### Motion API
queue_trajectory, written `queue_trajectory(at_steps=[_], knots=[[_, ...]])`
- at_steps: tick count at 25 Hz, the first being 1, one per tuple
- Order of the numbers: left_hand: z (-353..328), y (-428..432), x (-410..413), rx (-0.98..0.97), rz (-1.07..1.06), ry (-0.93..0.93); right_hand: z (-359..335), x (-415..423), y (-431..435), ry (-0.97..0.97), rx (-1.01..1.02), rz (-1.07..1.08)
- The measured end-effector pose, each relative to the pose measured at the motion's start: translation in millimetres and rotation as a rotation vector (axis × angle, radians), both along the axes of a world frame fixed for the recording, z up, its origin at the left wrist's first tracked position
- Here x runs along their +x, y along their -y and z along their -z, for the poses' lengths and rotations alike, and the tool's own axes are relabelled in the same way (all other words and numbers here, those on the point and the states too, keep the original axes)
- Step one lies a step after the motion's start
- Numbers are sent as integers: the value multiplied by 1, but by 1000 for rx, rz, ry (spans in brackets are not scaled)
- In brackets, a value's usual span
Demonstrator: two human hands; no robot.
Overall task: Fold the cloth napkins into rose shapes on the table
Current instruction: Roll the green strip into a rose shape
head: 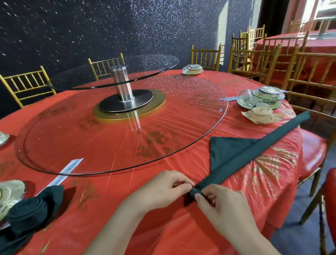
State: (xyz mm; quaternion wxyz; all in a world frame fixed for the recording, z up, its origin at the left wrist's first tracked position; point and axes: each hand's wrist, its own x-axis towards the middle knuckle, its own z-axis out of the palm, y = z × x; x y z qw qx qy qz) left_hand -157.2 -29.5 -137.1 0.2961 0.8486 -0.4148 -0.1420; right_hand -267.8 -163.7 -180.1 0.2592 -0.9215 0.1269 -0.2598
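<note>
On the round table [151, 233], covered with a red plastic cloth, a dark green napkin [255, 152] lies folded into a long narrow band. It runs diagonally from the near edge in front of the person up to the right, where its far tip reaches past the table rim towards a gold chair [319, 71]. A triangular flap [225, 149] of the same cloth sticks out of the band's upper side, flat on the table. Both hands meet at the band's near end. The left hand [164, 188] has its fingers curled and pinches the tip from the left, and the right hand [223, 205] grips it from below with thumb and curled fingers. The end looks turned over into a first small coil, though the fingers hide most of it. At the left edge a finished dark rose napkin [29, 210] sits coiled on its leaves just beside stacked plates [5, 192]. On the far right a beige rose napkin [261, 115] stands near a wrapped tableware set [265, 97]. A large glass turntable [104, 148] fills the middle of the table, with a smaller glass tier [148, 68] raised above it on a metal post [122, 84].
</note>
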Motion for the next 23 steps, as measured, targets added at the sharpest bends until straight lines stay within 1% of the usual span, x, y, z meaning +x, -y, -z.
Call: queue_trajectory(at_steps=[2,3,8,12,14,17,20,23], knots=[[-1,5,-1,19,37,12,-3,1,11,-73,104,-18],[-1,10,0,33,38,25,-3,0,14,-80,93,-13],[-3,33,7,107,-33,52,4,0,21,41,-46,57],[-8,49,13,170,-20,123,4,-2,19,4,-202,43],[-8,55,17,117,-25,84,2,1,19,9,-177,51],[-2,60,19,-22,-35,25,1,4,25,7,-116,79],[6,58,17,-149,-54,-46,1,7,35,-61,-47,97],[12,52,16,-158,-8,-79,-2,6,45,-75,15,89]])
